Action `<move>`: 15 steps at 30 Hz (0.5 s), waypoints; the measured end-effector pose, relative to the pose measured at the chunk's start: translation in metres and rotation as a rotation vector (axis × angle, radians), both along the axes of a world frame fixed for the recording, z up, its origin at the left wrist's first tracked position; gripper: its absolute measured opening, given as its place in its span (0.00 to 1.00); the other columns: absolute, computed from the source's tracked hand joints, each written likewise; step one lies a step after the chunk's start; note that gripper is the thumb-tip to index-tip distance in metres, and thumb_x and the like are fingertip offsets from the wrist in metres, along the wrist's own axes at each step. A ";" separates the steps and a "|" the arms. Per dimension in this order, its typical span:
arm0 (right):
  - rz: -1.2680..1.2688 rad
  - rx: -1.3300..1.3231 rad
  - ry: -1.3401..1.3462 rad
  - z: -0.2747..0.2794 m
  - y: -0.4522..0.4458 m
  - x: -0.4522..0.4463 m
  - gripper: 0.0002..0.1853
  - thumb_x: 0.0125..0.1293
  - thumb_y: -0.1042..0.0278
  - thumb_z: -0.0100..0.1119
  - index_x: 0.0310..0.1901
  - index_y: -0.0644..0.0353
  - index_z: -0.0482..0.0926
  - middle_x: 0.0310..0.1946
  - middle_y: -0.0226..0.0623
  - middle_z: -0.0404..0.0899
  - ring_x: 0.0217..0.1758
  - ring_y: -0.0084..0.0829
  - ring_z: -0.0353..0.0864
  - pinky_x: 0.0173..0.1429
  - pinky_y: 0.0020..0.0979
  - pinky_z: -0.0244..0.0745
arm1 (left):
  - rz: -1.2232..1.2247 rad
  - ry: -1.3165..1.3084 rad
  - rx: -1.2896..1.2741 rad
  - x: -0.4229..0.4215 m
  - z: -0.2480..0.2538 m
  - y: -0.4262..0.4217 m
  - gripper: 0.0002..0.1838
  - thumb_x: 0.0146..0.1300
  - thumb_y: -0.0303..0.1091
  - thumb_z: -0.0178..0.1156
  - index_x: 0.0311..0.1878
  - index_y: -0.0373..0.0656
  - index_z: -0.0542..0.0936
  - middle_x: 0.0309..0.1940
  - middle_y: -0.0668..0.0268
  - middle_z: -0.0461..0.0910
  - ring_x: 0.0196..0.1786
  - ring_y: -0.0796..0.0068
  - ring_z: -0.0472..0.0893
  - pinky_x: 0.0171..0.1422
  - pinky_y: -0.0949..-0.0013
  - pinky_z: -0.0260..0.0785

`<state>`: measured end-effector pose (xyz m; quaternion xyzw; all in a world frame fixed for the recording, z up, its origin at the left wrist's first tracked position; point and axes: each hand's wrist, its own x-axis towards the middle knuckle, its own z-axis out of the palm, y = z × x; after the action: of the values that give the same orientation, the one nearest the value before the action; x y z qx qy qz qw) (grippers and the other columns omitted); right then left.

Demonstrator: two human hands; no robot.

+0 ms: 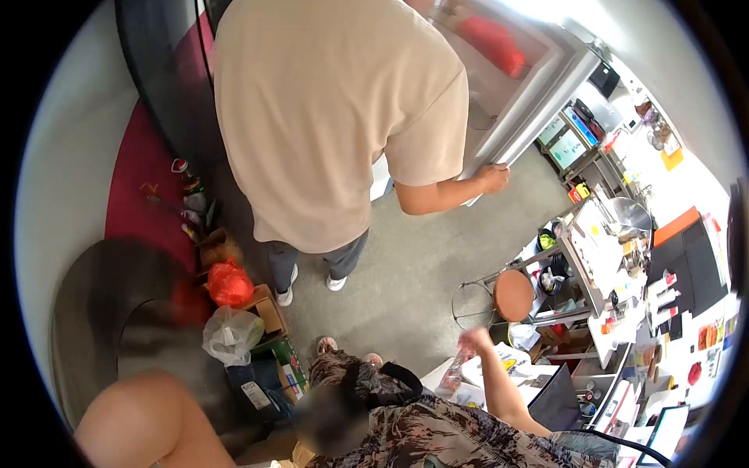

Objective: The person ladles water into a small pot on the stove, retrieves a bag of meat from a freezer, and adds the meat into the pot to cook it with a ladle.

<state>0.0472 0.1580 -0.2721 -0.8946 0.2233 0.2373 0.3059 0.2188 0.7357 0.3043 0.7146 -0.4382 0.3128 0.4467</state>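
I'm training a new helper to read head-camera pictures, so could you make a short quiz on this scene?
1. True or false: the co-worker's hand is on the white door.
2. Which of the wearer's hands is by the clear plastic item?
3. The co-worker's shirt is: A black, B green, C beige?

Key: 1. True. 2. The right hand; too blurred to tell whether it grips. 3. C.

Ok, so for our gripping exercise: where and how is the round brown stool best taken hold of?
I'd grip the round brown stool by its seat rim, coming from the aisle floor side: the round seat offers an exposed edge there, while the cluttered table crowds the opposite side.
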 end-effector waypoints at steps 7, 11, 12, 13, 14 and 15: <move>-0.645 -0.054 -1.594 0.399 0.121 0.149 0.12 0.72 0.68 0.51 0.50 0.66 0.78 0.41 0.37 0.80 0.44 0.27 0.79 0.51 0.28 0.75 | -0.061 -0.081 0.291 0.064 -0.077 -0.068 0.07 0.61 0.34 0.60 0.29 0.43 0.79 0.32 0.69 0.74 0.42 0.72 0.73 0.50 0.69 0.66; 0.392 0.318 -2.346 0.545 0.182 0.112 0.24 0.66 0.63 0.56 0.57 0.73 0.71 0.48 0.47 0.77 0.51 0.36 0.77 0.57 0.34 0.72 | -0.125 -0.328 0.456 0.147 -0.158 -0.204 0.06 0.60 0.33 0.59 0.29 0.44 0.80 0.32 0.70 0.75 0.43 0.72 0.73 0.51 0.69 0.65; 0.616 0.311 -2.331 0.565 0.198 0.103 0.23 0.66 0.63 0.56 0.57 0.73 0.71 0.49 0.47 0.77 0.51 0.36 0.77 0.57 0.34 0.72 | -0.121 -0.434 0.509 0.176 -0.194 -0.253 0.06 0.60 0.33 0.59 0.29 0.45 0.81 0.32 0.70 0.76 0.44 0.72 0.73 0.52 0.69 0.65; 0.803 0.285 -2.282 0.581 0.215 0.097 0.23 0.66 0.63 0.55 0.57 0.73 0.71 0.49 0.47 0.76 0.51 0.36 0.77 0.57 0.34 0.72 | -0.084 -0.641 0.585 0.214 -0.240 -0.315 0.06 0.59 0.33 0.59 0.29 0.45 0.81 0.32 0.71 0.76 0.44 0.72 0.73 0.52 0.69 0.65; 0.945 0.266 -2.213 0.591 0.233 0.095 0.23 0.66 0.63 0.55 0.57 0.73 0.71 0.49 0.47 0.76 0.51 0.36 0.77 0.58 0.35 0.72 | -0.036 -0.832 0.663 0.246 -0.283 -0.359 0.06 0.59 0.33 0.59 0.28 0.45 0.81 0.32 0.71 0.76 0.44 0.72 0.73 0.52 0.69 0.65; 1.043 0.250 -2.154 0.594 0.249 0.094 0.23 0.66 0.63 0.55 0.57 0.72 0.71 0.49 0.47 0.76 0.51 0.36 0.77 0.58 0.35 0.71 | 0.002 -1.013 0.753 0.271 -0.321 -0.390 0.06 0.59 0.33 0.59 0.28 0.46 0.82 0.32 0.71 0.77 0.45 0.73 0.73 0.52 0.70 0.65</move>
<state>0.1414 0.4070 0.3222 -0.5806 -0.5602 -0.5164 0.2871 0.4901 0.3452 -0.0169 0.5866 -0.6747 0.4370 -0.0986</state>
